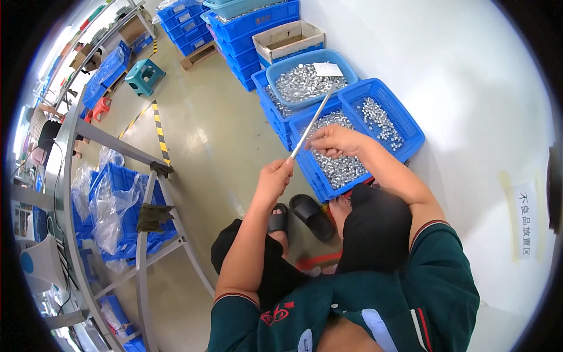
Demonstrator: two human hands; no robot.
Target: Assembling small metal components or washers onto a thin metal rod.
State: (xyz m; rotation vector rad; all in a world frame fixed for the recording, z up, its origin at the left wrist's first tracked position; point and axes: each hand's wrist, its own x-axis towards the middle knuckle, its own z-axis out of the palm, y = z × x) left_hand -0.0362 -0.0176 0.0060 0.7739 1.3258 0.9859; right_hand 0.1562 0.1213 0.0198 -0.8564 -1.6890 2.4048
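Observation:
My left hand [274, 179] is closed around the lower end of a thin, silvery rod [318, 114], which slants up and to the right. Beside the rod is my right hand [339, 141], its fingers curled and pinched together; anything between them is too small to make out. Under my right hand stands a blue plastic crate [315, 179] of small shiny metal parts [340, 171]. A second blue basket [413, 130], at its right, holds a smaller heap of such parts [380, 122].
Beyond, a light-blue tub [350, 63] full of metal parts sits on a crate, with stacked blue crates [237, 50] farther back. A metal-framed bench [120, 141] stands at left, near bagged blue crates [126, 202] and a green stool [145, 75]. A white wall [469, 76] bounds the right.

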